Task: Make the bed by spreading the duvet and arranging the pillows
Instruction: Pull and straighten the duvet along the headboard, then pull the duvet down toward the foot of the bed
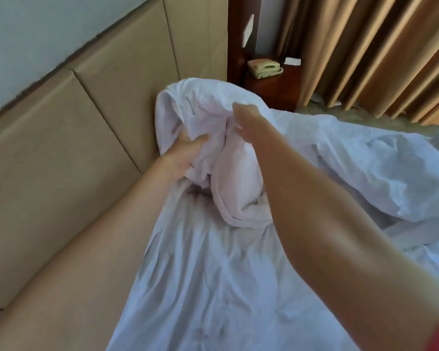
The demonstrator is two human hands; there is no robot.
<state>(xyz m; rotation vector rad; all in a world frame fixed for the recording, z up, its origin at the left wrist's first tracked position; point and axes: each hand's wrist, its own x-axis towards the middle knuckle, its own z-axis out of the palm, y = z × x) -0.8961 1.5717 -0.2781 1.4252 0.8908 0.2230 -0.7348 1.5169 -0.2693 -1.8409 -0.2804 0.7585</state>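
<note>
A white duvet (365,168) lies crumpled across the bed, with one bunched end (200,107) lifted near the padded headboard. My left hand (185,153) grips that bunched fabric from below on its left side, fingers curled into the folds. My right hand (246,122) holds the same bunch from the right, thumb up, its fingers hidden in the cloth. A wrinkled white sheet (213,287) covers the mattress beneath my arms. No pillow is plainly in view.
A beige padded headboard (74,148) runs along the left. A dark wooden nightstand (271,89) with a cream telephone (264,68) stands beyond the bed's corner. Tan curtains (378,51) hang at the back right.
</note>
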